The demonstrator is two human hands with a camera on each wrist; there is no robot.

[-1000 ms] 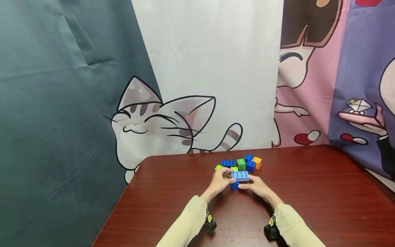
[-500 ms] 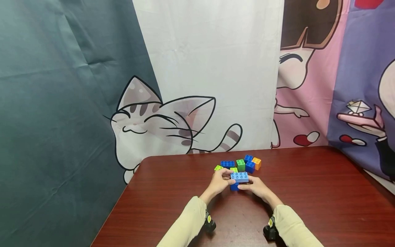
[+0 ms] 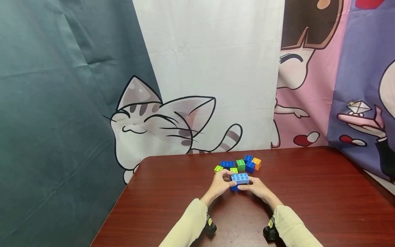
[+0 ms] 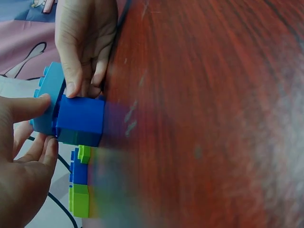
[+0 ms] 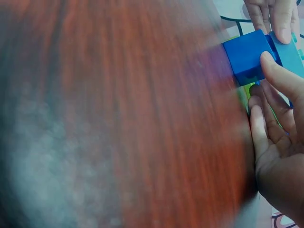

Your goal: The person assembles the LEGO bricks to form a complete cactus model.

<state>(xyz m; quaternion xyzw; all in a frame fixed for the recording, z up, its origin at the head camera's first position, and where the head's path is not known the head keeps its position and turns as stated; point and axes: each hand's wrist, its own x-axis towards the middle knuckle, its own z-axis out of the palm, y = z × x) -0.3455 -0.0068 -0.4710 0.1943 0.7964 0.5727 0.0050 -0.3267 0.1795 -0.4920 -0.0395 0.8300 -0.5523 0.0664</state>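
Note:
A light-blue building brick (image 3: 240,178) with two rows of studs lies over a dark-blue brick (image 3: 234,188). My left hand (image 3: 218,185) pinches the light-blue brick at its left end, thumb on the near side and fingers behind. My right hand (image 3: 257,188) holds the dark-blue brick from the right, its thumb (image 5: 273,64) against the near face. In the left wrist view the upper brick (image 4: 50,99) leans slightly, with a narrow dark gap above the lower brick (image 4: 80,118). The lower brick sits close at the tabletop.
Behind the hands are a long dark-blue brick (image 3: 227,164), a green brick (image 3: 240,165), two lime bricks (image 3: 218,168), more blue bricks (image 3: 250,167) and an orange brick (image 3: 256,163). The brown table (image 3: 160,192) meets a printed curtain (image 3: 216,68) at its far edge.
My left hand and the light-blue brick have shifted slightly down and to the right in the head view. The right hand stays nearly still on the dark-blue brick.

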